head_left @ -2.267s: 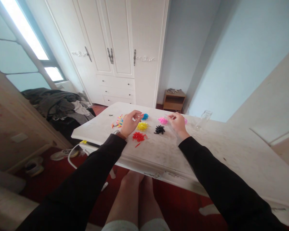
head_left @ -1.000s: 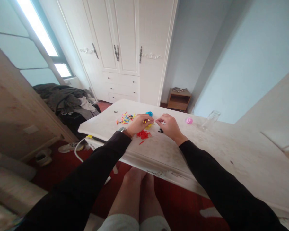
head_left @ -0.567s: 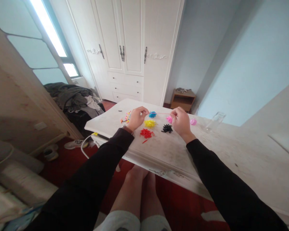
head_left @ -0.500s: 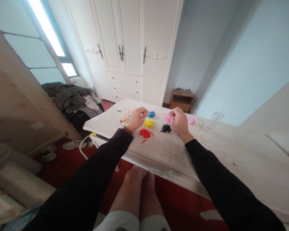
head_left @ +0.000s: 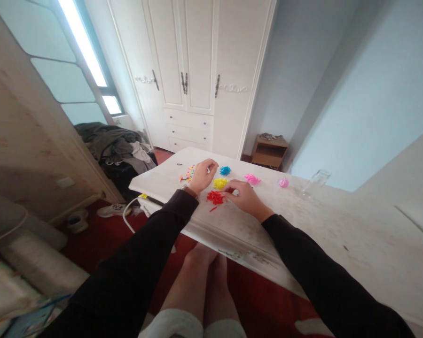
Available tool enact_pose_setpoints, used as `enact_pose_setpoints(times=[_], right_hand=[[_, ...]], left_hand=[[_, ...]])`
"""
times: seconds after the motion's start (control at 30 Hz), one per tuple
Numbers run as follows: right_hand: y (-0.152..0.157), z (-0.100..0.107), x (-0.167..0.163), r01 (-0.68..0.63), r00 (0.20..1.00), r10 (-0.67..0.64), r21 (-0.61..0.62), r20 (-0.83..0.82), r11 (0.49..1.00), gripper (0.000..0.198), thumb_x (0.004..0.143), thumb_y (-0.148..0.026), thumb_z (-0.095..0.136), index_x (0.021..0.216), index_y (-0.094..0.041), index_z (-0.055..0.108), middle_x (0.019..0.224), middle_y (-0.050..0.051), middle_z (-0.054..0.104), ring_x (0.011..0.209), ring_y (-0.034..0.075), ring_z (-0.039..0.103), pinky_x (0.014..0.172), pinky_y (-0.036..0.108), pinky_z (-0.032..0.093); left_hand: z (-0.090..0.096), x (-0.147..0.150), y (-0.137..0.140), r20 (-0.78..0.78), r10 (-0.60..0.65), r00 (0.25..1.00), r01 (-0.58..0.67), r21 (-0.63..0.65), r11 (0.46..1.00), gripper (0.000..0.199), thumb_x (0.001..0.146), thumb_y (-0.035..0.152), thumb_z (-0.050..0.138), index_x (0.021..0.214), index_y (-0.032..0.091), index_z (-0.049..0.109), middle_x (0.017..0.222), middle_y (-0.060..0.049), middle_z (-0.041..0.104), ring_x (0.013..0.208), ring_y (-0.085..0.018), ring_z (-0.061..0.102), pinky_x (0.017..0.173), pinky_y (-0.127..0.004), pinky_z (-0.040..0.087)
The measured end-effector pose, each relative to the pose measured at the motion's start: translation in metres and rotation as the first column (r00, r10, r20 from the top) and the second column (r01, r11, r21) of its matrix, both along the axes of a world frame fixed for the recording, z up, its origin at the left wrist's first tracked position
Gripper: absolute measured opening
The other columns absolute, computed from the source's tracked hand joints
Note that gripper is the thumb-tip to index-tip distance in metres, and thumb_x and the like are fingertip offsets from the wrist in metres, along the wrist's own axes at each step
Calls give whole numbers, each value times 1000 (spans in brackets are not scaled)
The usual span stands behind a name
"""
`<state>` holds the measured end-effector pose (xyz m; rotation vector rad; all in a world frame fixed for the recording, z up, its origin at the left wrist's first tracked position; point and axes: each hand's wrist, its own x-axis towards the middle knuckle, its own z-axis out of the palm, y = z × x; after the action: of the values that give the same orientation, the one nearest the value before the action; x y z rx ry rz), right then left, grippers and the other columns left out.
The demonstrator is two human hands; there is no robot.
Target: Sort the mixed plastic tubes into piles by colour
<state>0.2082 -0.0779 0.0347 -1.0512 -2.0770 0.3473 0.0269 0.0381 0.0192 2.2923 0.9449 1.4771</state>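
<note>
Single pieces in the red pile [head_left: 215,197] are too small to count. Just right of it, the right hand [head_left: 245,197] hides the tabletop beneath; whether its fingertips grip a piece is too small to tell. Beyond the red pile, the left hand [head_left: 202,176] partly covers a multicoloured heap [head_left: 189,174], its own grip equally unclear. Well right of the red pile, a blurred clear vessel [head_left: 316,181] is perhaps glass. Farther beyond, the top edge cuts off the wardrobe [head_left: 199,51].
</note>
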Motion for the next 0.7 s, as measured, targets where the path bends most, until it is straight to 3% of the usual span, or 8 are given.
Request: enact_pose_setpoints(times=[0.1, 0.17, 0.27, 0.37, 0.4, 0.47, 0.57, 0.7], right_hand=[[1, -5, -3, -40, 999, 39, -39, -21, 998, 9, 85, -19, 67, 88, -19, 76, 90, 5, 77, 79, 18, 68, 77, 31, 53], [2, -8, 1, -21, 998, 19, -39, -59, 999, 11, 86, -21, 67, 92, -19, 76, 93, 6, 78, 80, 19, 69, 77, 32, 54], [4, -8, 10, 53, 994, -51, 16, -97, 998, 12, 88, -22, 64, 92, -20, 75, 92, 6, 76, 78, 19, 68, 75, 33, 55], [5, -5, 15, 98, 991, -89, 84, -100, 992, 15, 86, -18, 60, 92, -20, 73, 89, 5, 72, 75, 17, 65, 72, 31, 53], [5, -4, 15, 103, 991, -93, 99, -96, 990, 17, 85, -15, 59, 93, -19, 73, 88, 5, 71, 75, 17, 64, 72, 30, 52], [5, -2, 13, 98, 992, -89, 113, -84, 989, 19, 84, -13, 57, 93, -19, 72, 88, 4, 68, 73, 16, 61, 70, 30, 51], [5, -3, 11, 75, 996, -69, 106, -56, 992, 17, 84, -13, 59, 93, -19, 71, 88, 4, 66, 73, 15, 60, 69, 29, 49], [6, -4, 18, 95, 994, -88, 112, -64, 989, 17, 86, -14, 57, 95, -19, 71, 89, 4, 65, 74, 15, 60, 69, 29, 49]], left_hand=[[-1, 1, 6, 9, 53, 999, -53, -15, 998, 17, 90, 22, 54, 86, 17, 70, 83, -5, 72, 76, -17, 63, 77, -30, 50], [1, -9, 16, 32, 157, 987, -155, -61, 986, 19, 89, 21, 53, 89, 17, 71, 84, -6, 73, 78, -18, 65, 79, -31, 51], [5, -44, 41, -22, 372, 928, -371, -129, 919, 22, 86, 19, 53, 94, 15, 73, 88, -9, 75, 84, -21, 67, 86, -34, 51], [2, -94, 62, -236, 479, 845, -522, -178, 834, 26, 79, 17, 59, 99, 15, 74, 103, -13, 75, 99, -27, 67, 95, -38, 49], [-1, -108, 66, -291, 472, 832, -533, -186, 825, 29, 76, 17, 62, 102, 16, 75, 107, -13, 75, 103, -28, 66, 98, -39, 48], [-8, -128, 71, -357, 379, 854, -460, -176, 870, 29, 76, 20, 63, 101, 19, 77, 109, -10, 76, 108, -29, 66, 102, -38, 47], [-16, -138, 72, -377, 285, 881, -367, -165, 915, 23, 77, 20, 59, 91, 20, 78, 106, -9, 78, 108, -28, 67, 103, -36, 47], [-17, -136, 72, -375, 333, 865, -406, -133, 904, 19, 80, 19, 57, 85, 17, 75, 98, -11, 78, 99, -26, 68, 101, -37, 48]])
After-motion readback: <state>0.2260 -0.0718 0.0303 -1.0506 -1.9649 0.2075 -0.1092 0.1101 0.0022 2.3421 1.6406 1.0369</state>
